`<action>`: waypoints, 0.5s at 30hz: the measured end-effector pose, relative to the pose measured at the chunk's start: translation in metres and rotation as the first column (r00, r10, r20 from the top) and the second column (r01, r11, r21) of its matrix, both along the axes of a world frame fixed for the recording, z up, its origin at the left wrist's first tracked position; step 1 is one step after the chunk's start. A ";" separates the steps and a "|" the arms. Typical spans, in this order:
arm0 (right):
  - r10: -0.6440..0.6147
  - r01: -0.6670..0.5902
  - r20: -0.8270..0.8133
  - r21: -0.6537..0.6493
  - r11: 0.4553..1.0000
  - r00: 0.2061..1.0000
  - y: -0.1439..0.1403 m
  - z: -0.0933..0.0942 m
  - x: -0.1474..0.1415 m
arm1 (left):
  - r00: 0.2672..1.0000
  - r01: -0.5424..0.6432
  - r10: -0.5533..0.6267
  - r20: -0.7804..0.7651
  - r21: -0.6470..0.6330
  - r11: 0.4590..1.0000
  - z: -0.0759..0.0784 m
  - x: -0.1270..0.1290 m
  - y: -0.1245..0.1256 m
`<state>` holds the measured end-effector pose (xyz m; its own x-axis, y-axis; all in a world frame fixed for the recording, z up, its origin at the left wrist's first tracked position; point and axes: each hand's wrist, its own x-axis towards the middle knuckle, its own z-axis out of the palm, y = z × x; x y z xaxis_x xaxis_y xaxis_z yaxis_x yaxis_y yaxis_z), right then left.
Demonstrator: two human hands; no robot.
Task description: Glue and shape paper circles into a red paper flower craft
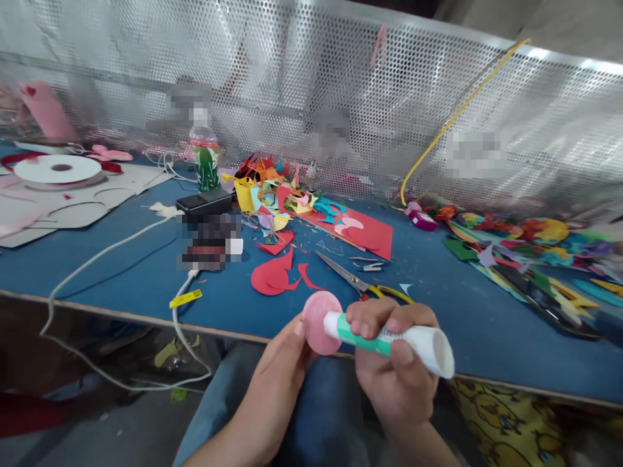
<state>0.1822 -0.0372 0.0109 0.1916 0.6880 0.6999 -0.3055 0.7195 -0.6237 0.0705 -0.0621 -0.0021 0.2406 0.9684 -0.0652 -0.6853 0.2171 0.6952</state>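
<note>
My left hand (282, 370) pinches a small pink paper circle (318, 318) from behind, holding it upright in front of my lap. My right hand (396, 360) grips a white and green glue stick (389, 337) lying sideways, with its tip pressed against the pink circle. Both hands hover just in front of the near edge of the blue table (467, 311). Yellow-handled scissors (357, 280) lie on the table just beyond my right hand.
Red paper cut-outs (275, 272) and a heap of coloured scraps (272, 188) lie mid-table, more coloured pieces (525, 246) at right. A bottle (205, 159), a black box (203, 202), white cables (102, 253) and a tape roll (57, 168) sit left. Perforated metal screen (311, 84) stands behind.
</note>
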 end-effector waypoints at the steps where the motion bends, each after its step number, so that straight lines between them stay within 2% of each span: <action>1: 0.007 -0.007 0.005 -0.005 1.000 1.000 -0.001 -0.002 -0.001 | 1.000 0.000 0.000 0.015 -0.026 1.000 0.000 0.001 -0.001; 6: -0.013 0.011 -0.031 -0.051 0.999 0.999 -0.004 -0.003 0.000 | 0.999 -0.044 0.046 0.012 -0.123 0.991 0.000 0.002 -0.005; 9: -0.023 0.006 -0.113 -0.142 0.990 0.993 -0.007 0.002 0.002 | 0.996 -0.090 0.089 -0.013 -0.163 0.982 -0.001 0.002 -0.007; 11: -0.044 -0.013 -0.221 -0.249 0.968 0.974 -0.008 0.006 0.004 | 0.996 -0.093 0.093 -0.011 -0.191 0.977 -0.002 0.002 -0.008; 15: -0.123 -0.073 -0.386 -0.454 0.888 0.914 -0.005 0.008 0.008 | 0.999 -0.035 0.038 0.008 -0.279 0.960 0.001 0.001 -0.010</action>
<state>0.1906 -0.0426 0.0192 0.4046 0.8975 0.1755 -0.5803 0.4002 -0.7093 0.0716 -0.0724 -0.0012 0.2079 0.9203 -0.3314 -0.7049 0.3759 0.6015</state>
